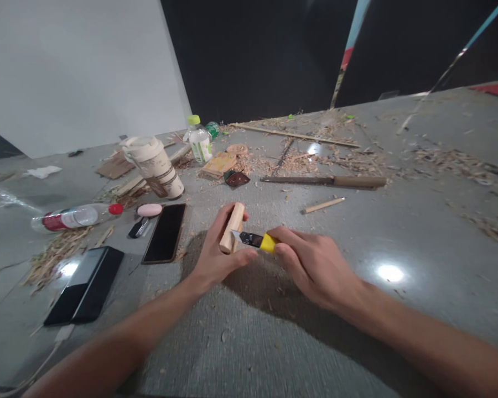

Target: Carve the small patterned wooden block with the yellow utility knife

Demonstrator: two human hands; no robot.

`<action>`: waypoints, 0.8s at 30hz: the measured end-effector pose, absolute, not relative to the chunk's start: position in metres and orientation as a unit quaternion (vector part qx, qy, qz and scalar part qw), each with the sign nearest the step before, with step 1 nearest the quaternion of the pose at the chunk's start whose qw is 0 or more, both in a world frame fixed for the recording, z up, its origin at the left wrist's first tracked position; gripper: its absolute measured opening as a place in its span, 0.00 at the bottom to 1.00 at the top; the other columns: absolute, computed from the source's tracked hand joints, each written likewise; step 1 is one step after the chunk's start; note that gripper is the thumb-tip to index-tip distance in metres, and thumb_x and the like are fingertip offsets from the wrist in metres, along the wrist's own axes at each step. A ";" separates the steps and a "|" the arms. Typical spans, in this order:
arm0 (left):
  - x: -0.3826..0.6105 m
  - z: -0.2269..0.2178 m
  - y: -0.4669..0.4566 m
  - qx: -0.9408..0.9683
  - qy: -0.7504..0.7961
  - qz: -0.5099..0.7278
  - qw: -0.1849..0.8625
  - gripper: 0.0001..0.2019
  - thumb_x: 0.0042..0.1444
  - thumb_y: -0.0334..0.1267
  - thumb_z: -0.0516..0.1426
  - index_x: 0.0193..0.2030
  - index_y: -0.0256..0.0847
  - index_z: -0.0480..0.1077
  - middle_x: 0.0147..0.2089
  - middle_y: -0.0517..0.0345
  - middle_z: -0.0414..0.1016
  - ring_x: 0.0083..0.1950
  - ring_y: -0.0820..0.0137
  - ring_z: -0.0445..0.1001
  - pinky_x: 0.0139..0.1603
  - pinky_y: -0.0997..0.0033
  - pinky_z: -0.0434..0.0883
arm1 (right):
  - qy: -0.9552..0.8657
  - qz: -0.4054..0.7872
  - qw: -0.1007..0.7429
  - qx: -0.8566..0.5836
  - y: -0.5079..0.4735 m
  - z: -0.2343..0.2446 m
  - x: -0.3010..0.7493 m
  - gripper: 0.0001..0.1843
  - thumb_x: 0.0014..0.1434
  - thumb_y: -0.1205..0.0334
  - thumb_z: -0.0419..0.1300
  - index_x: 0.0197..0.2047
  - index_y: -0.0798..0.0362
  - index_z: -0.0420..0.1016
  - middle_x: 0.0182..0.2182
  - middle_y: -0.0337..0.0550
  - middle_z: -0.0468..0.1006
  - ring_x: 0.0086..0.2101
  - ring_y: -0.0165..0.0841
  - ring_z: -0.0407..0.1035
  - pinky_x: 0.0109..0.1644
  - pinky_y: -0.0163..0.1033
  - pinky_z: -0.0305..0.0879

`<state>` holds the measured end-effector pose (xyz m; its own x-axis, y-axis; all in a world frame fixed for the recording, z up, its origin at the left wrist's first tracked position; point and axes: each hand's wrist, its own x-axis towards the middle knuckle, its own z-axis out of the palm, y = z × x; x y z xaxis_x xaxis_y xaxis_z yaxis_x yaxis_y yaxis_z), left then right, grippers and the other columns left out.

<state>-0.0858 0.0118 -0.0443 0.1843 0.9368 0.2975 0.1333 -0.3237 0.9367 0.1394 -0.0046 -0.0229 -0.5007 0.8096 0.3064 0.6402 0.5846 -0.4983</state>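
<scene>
My left hand (216, 254) is closed round a short, pale wooden stick (233, 228), its shaved end pointing toward me. In my right hand (315, 265) is a yellow utility knife (268, 243) with its blade out. The blade tip lies at the side of the wood; I cannot tell how deep it sits. Beyond my hands a long file (299, 181) with a wooden handle lies on the grey floor, and a thin pencil-like stick (324, 205) rests nearer to me.
To the left are a phone (165, 233), a black folded device (85, 284) with a cable, a paper cup (155, 168) and a fallen red-capped bottle (77, 216). A green-capped bottle (199, 142) stands farther back. Wood shavings (456, 163) are scattered across the floor before a dark wall (265, 55).
</scene>
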 end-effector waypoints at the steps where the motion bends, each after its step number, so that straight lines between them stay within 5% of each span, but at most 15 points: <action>1: -0.086 -0.044 0.012 0.655 0.407 0.488 0.407 0.35 0.51 0.57 0.69 0.62 0.45 0.68 0.55 0.49 0.73 0.51 0.58 0.71 0.54 0.55 0.71 | -0.850 0.167 0.259 -0.427 -0.005 -0.024 0.139 0.29 0.80 0.46 0.38 0.45 0.52 0.74 0.30 0.41 0.78 0.25 0.30 0.67 0.29 0.38 0.49; 6: -0.083 -0.040 0.010 0.669 0.393 0.491 0.395 0.29 0.57 0.56 0.67 0.61 0.43 0.70 0.57 0.46 0.76 0.57 0.55 0.74 0.60 0.51 0.71 | -0.854 0.160 0.245 -0.431 -0.004 -0.026 0.136 0.28 0.80 0.44 0.39 0.40 0.51 0.71 0.29 0.41 0.77 0.25 0.29 0.66 0.29 0.37 0.48; 13: -0.082 -0.035 0.006 0.677 0.420 0.479 0.369 0.22 0.64 0.52 0.63 0.59 0.42 0.71 0.53 0.49 0.77 0.51 0.60 0.76 0.55 0.57 0.73 | -0.836 0.156 0.251 -0.462 -0.005 -0.029 0.134 0.27 0.79 0.42 0.41 0.42 0.51 0.70 0.29 0.40 0.76 0.23 0.29 0.64 0.29 0.38 0.47; 17: -0.085 -0.047 0.013 0.625 0.413 0.499 0.436 0.27 0.61 0.55 0.65 0.61 0.43 0.72 0.55 0.48 0.79 0.51 0.60 0.78 0.54 0.58 0.75 | -0.832 0.193 0.256 -0.453 -0.004 -0.028 0.135 0.24 0.79 0.44 0.42 0.41 0.51 0.69 0.28 0.39 0.75 0.24 0.29 0.65 0.30 0.38 0.49; 20: -0.084 -0.054 0.021 0.499 0.367 0.553 0.557 0.36 0.63 0.69 0.54 0.62 0.39 0.71 0.51 0.44 0.81 0.48 0.56 0.81 0.46 0.56 0.78 | -0.817 0.220 0.276 -0.455 0.000 -0.026 0.136 0.24 0.78 0.42 0.44 0.40 0.50 0.69 0.27 0.38 0.74 0.24 0.29 0.65 0.30 0.38 0.51; 24: -0.080 -0.051 0.025 0.369 0.357 0.553 0.656 0.43 0.63 0.74 0.46 0.66 0.37 0.68 0.46 0.42 0.82 0.47 0.52 0.83 0.41 0.54 0.80 | -0.795 0.239 0.293 -0.475 0.007 -0.026 0.138 0.24 0.77 0.42 0.46 0.38 0.50 0.68 0.25 0.36 0.72 0.24 0.29 0.63 0.30 0.38 0.52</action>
<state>-0.0798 0.0255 -0.0508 0.1329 0.9892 -0.0612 -0.4623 0.1165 0.8790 0.1384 0.0068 -0.0263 -0.3774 0.8945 0.2395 0.6144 0.4354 -0.6580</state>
